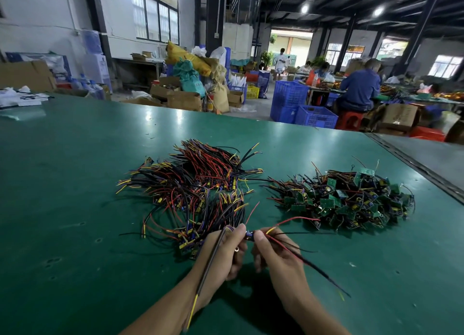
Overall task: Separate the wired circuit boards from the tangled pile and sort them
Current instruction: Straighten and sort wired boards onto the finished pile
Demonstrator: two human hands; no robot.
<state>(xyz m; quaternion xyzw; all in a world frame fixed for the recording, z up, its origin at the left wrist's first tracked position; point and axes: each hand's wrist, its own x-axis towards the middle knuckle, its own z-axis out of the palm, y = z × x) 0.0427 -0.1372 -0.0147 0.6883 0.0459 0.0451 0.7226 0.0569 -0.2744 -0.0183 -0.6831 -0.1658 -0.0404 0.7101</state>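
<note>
the person holds 1 wired board point(249, 235) just above the table point(75, 164), between the 2 hands. the left hand point(226, 253) has its grip pinched on the board's left end, and a dark lead point(208, 267) runs back along the forearm to a yellow tip. the right hand point(275, 255) has its grip clamped on the other end, fingers curled round red and black leads point(288, 249) that trail to the lower right. beyond the left hand lies what looks like the sorted heap point(198, 189), its wires fanned out in rough bundles. to the right, apart from it, sits the tangled pile point(349, 199) of green boards.

the likeliest trouble is a snag. 1 thin red wire point(298, 218) arcs from the right hand toward the near edge of the tangled pile, and whether its far end is free cannot be told. if it is caught there, a firm pull would probably drag other boards across the table or strain the solder joint on the held one. pulling the 2 ends apart could stress the same joints. the loose leads could also hook the wires of the sorted heap as the board is laid down, knotting it up again.
</note>
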